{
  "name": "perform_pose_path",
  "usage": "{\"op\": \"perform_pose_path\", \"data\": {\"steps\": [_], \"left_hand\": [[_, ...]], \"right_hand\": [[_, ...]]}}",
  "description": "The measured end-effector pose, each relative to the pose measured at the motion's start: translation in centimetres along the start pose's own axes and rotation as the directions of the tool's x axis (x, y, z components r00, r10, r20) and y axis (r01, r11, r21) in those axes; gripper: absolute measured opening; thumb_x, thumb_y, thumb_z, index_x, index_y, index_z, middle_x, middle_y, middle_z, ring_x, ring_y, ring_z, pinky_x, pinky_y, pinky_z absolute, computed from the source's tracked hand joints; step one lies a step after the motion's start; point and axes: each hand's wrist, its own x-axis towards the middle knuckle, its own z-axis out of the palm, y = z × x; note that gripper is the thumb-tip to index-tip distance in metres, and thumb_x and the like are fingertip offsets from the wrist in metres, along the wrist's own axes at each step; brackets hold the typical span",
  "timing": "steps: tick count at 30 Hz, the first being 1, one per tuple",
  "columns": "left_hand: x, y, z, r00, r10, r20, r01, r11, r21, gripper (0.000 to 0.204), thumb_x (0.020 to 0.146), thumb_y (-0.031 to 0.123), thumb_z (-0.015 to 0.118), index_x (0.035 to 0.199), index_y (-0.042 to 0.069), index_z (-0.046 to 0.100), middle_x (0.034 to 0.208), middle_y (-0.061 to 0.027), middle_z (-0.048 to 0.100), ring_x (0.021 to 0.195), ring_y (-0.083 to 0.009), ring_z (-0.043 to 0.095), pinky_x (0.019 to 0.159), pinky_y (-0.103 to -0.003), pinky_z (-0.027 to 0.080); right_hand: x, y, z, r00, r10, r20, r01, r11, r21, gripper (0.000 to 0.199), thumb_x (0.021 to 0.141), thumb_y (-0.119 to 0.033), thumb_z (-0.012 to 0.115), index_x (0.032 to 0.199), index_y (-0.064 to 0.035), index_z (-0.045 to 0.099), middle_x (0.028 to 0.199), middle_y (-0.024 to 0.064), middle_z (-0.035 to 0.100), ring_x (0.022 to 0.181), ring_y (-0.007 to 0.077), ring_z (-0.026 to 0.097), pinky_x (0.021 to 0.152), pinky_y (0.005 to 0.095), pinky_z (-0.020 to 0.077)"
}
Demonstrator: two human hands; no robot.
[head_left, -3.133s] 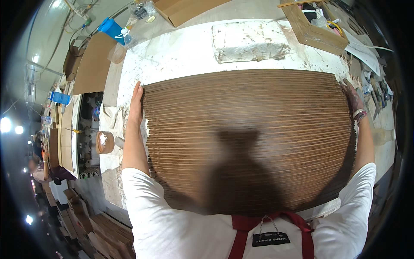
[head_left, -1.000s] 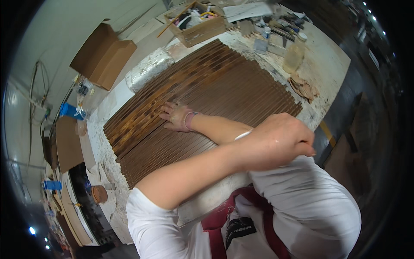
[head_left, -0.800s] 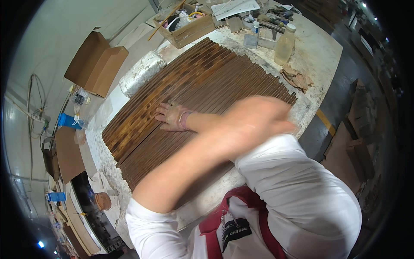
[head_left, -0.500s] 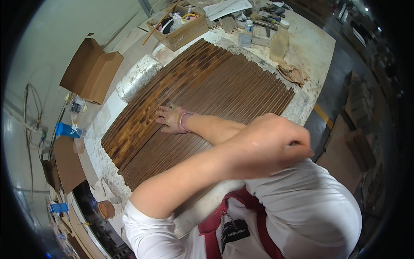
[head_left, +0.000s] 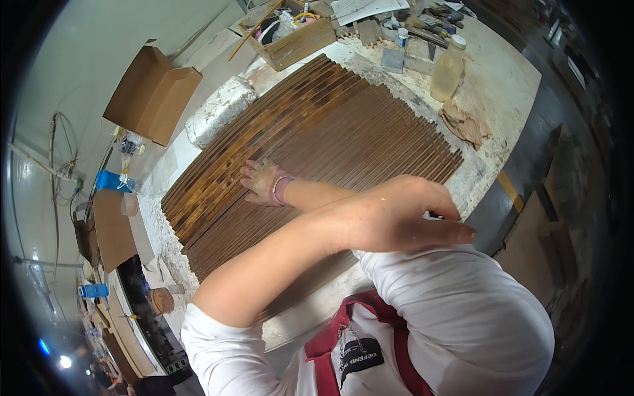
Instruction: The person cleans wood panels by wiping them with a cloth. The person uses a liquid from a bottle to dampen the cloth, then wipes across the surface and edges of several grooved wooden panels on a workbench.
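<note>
My arms are crossed over a wide panel of brown wooden slats (head_left: 370, 142) laid side by side, the far-left ones mottled with darker burn-like patches. My right hand (head_left: 263, 183), its skin or thin covering stained, lies flat on the slats with fingers spread. A pinkish band (head_left: 282, 189) circles that wrist. My left hand (head_left: 406, 214) reaches across above the right forearm, by the rolled white sleeve (head_left: 456, 284). Its fingers are curved and the thumb stands apart, leaving a gap with nothing visible in it. Part of the right forearm is hidden beneath the left.
Beyond the slats are a wooden box of odds and ends (head_left: 300, 45), a bottle of yellowish liquid (head_left: 448, 71) and a crumpled brown cloth (head_left: 465, 124). A white wrapped block (head_left: 221, 112) and an opened cardboard box (head_left: 148, 99) stand at the left.
My left hand has loosened from a fist, its thumb now apart from the fingers. My right hand stays flat on the slats. The view has shifted slightly.
</note>
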Motion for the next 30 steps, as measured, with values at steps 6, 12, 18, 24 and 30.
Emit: {"op": "perform_pose_path", "data": {"steps": [6, 12, 18, 24, 30], "left_hand": [[1.6, 0.7, -4.2, 0.939, -0.328, 0.107, 0.308, 0.936, 0.172, 0.04, 0.094, 0.033, 0.059, 0.075, -0.003, 0.062, 0.063, -0.0155, 0.054, 0.059, -0.0248, 0.049, 0.062, -0.037, 0.044], [1.8, -3.5, -2.5, 0.983, 0.169, 0.067, -0.16, 0.979, -0.129, 0.034, 0.091, 0.021, 0.06, 0.074, -0.005, 0.045, 0.077, -0.012, 0.046, 0.073, -0.0241, 0.047, 0.069, -0.037, 0.04], [1.3, -2.9, -3.8, 0.977, -0.001, 0.213, 0.031, 0.99, -0.139, 0.044, 0.095, 0.04, 0.056, 0.093, -0.004, 0.063, 0.085, -0.0142, 0.063, 0.08, -0.0257, 0.059, 0.074, -0.035, 0.046], [2.0, -4.2, -3.0, 0.954, 0.181, 0.237, -0.109, 0.951, -0.288, 0.058, 0.095, 0.051, 0.051, 0.104, -0.004, 0.066, 0.094, -0.0177, 0.068, 0.091, -0.0253, 0.062, 0.082, -0.036, 0.047], [1.2, -4.1, -3.8, 0.983, 0.042, 0.178, -0.002, 0.976, -0.219, 0.066, 0.093, 0.058, 0.049, 0.107, -0.004, 0.067, 0.1, -0.0202, 0.068, 0.097, -0.0281, 0.062, 0.086, -0.037, 0.047]], "right_hand": [[0.4, 1.6, 0.4, 1.0, -0.003, -0.006, 0.002, 0.999, -0.041, 0.062, 0.095, -0.05, 0.037, 0.145, -0.012, 0.041, 0.157, 0.0085, 0.025, 0.147, 0.0294, 0.016, 0.116, 0.0473, 0.0176], [-0.5, 0.1, -0.8, 0.999, -0.011, -0.035, 0.01, 1.0, -0.016, 0.059, 0.096, -0.046, 0.04, 0.143, -0.0106, 0.042, 0.155, 0.0087, 0.03, 0.145, 0.0289, 0.021, 0.116, 0.0453, 0.0216], [0.0, 0.9, -0.2, 0.999, 0.021, -0.043, -0.021, 1.0, -0.008, 0.057, 0.095, -0.046, 0.042, 0.14, -0.0097, 0.046, 0.154, 0.01, 0.031, 0.145, 0.0295, 0.021, 0.116, 0.0457, 0.023], [0.6, 1.2, 1.1, 0.994, -0.002, -0.111, 0.001, 1.0, -0.016, 0.056, 0.094, -0.046, 0.046, 0.137, -0.0109, 0.049, 0.151, 0.0108, 0.036, 0.143, 0.0303, 0.025, 0.114, 0.0453, 0.0252], [0.7, 0.9, 1.4, 0.992, 0.018, -0.128, -0.018, 1.0, 0.001, 0.054, 0.092, -0.045, 0.05, 0.134, -0.0105, 0.052, 0.15, 0.0107, 0.037, 0.142, 0.0302, 0.027, 0.114, 0.0456, 0.0257]]}}
